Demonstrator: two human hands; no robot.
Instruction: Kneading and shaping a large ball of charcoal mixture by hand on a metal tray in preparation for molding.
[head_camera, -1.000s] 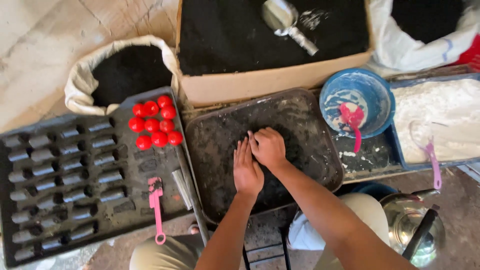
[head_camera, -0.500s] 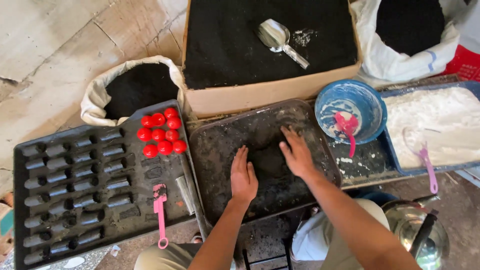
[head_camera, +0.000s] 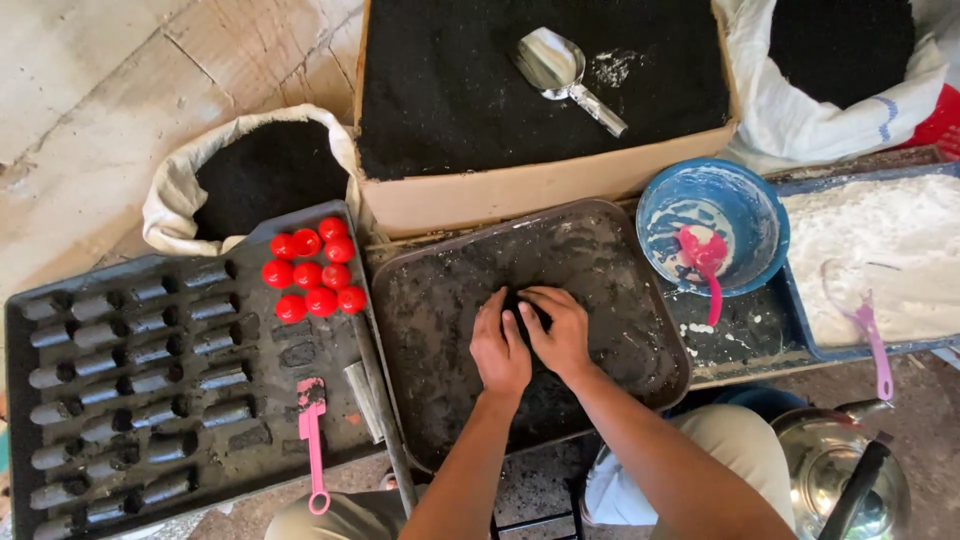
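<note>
Black mound (head_camera: 527, 305) between both hands

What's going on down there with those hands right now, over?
Left hand and right hand side by side, cupped over a dark lump on the dark tray. Grip unclear. Red balls and pink spatula off left, nothing blocking.

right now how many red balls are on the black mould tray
9 red balls, clustered in three rough rows at the top right corner of the black mould tray, left of both hands. None looks hidden.
</note>
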